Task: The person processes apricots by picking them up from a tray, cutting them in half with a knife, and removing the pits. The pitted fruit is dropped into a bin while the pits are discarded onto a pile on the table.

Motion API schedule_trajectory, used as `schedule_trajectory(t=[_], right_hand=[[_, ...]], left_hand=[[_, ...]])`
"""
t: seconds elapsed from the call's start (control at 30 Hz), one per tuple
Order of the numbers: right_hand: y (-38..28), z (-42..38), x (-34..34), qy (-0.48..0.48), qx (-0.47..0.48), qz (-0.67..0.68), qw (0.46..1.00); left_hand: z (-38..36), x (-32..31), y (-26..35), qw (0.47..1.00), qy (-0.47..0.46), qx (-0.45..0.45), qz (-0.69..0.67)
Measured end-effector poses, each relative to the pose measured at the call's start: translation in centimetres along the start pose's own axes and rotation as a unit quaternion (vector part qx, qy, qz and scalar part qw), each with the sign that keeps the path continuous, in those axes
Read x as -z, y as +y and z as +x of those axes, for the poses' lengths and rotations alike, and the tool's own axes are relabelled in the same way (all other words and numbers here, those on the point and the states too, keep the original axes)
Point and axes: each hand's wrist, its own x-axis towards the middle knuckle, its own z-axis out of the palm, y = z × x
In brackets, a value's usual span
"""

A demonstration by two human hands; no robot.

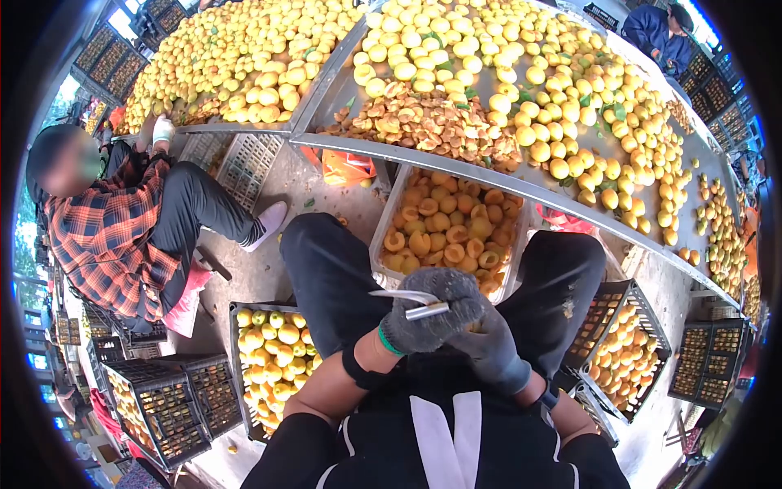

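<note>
My left hand, in a grey knit glove, is shut on a small metal knife whose blade points left. My right hand, in a darker glove, is curled tight against the left one, and whatever lies between them is hidden. Both hands hover over my lap, between my knees. Just beyond them stands a white crate filled with halved apricots. On the metal table above lie a heap of pits and several whole yellow apricots.
A crate of whole apricots stands by my left knee, and black crates of halves by my right. A person in a plaid shirt sits at the left. Another person in blue works at the table's far end.
</note>
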Motion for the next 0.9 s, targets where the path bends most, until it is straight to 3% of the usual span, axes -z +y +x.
schedule_trajectory(t=[0.03,0.1,0.17,0.2,0.27,0.3,0.33,0.4,0.43,0.47,0.5,0.53,0.57,0.6,0.63,0.67,0.7,0.73,0.77,0.87,0.9], right_hand=[[-0.3,0.0,0.1,-0.001,0.006,-0.044,0.999],[-0.4,-0.2,0.0,0.002,0.012,-0.088,0.996],[-0.1,-0.5,-0.4,0.019,-0.005,0.032,0.999],[-0.3,-0.6,-0.5,0.019,-0.005,0.033,0.999],[-1.0,-0.9,-0.7,0.017,-0.115,0.100,0.988],[-1.0,-0.9,-0.6,0.017,-0.115,0.102,0.988],[-0.9,-1.1,-0.4,0.000,-0.092,0.095,0.991],[0.1,-0.8,0.0,-0.018,-0.067,0.089,0.994],[1.6,-0.2,0.4,-0.020,0.108,-0.106,0.988],[2.5,0.1,0.7,-0.019,0.275,-0.293,0.915],[1.8,-0.3,0.3,-0.019,0.275,-0.293,0.916],[0.4,-1.0,-0.5,-0.010,0.164,-0.160,0.973],[-0.3,-1.3,-1.0,-0.001,0.049,-0.021,0.999],[-0.3,-1.4,-1.0,-0.001,0.050,-0.021,0.999],[-0.2,-1.4,-1.1,0.001,-0.002,0.039,0.999],[-0.2,-1.5,-1.2,0.004,-0.054,0.099,0.994],[-0.4,-1.5,-1.2,0.004,-0.053,0.100,0.994],[-0.8,-1.4,-1.1,-0.006,-0.059,0.089,0.994],[-1.1,-1.2,-1.0,-0.015,-0.064,0.079,0.995],[-0.9,-0.7,-0.2,-0.058,-0.063,0.069,0.994],[-0.7,-0.7,-0.1,-0.057,-0.063,0.069,0.994]], left_hand=[[-0.2,0.0,0.5,0.995,0.023,0.080,-0.052],[0.3,0.3,1.0,0.994,0.001,0.080,-0.071],[0.3,0.3,1.0,0.993,-0.019,0.081,-0.089],[0.1,0.3,0.9,0.996,-0.017,0.066,-0.049],[0.0,0.5,1.1,0.998,-0.016,0.053,-0.008],[0.4,0.7,1.5,0.994,-0.050,-0.021,0.090],[0.6,0.9,2.0,0.974,-0.085,-0.095,0.187],[0.0,0.6,2.0,0.964,-0.106,-0.095,0.225],[-0.5,0.2,1.1,0.968,-0.101,-0.135,0.187],[-0.9,0.0,0.4,0.969,-0.096,-0.175,0.147],[-0.9,0.0,0.1,0.955,-0.119,-0.204,0.177],[-0.8,0.0,0.3,0.956,-0.119,-0.204,0.176],[-0.5,0.2,0.8,0.956,-0.115,-0.158,0.219],[0.0,0.2,1.4,0.952,-0.110,-0.112,0.262],[0.7,0.0,1.9,0.976,-0.115,-0.040,0.181],[0.4,-0.2,1.5,0.976,-0.117,-0.040,0.182],[0.1,-0.4,1.3,0.994,-0.056,0.091,0.027],[0.0,-0.6,1.1,0.967,0.008,0.218,-0.129],[0.0,-0.9,1.1,0.902,0.091,0.310,-0.285],[-0.1,-0.6,0.9,0.908,0.079,0.284,-0.297],[-0.1,-0.6,0.6,0.886,0.114,0.328,-0.306]])
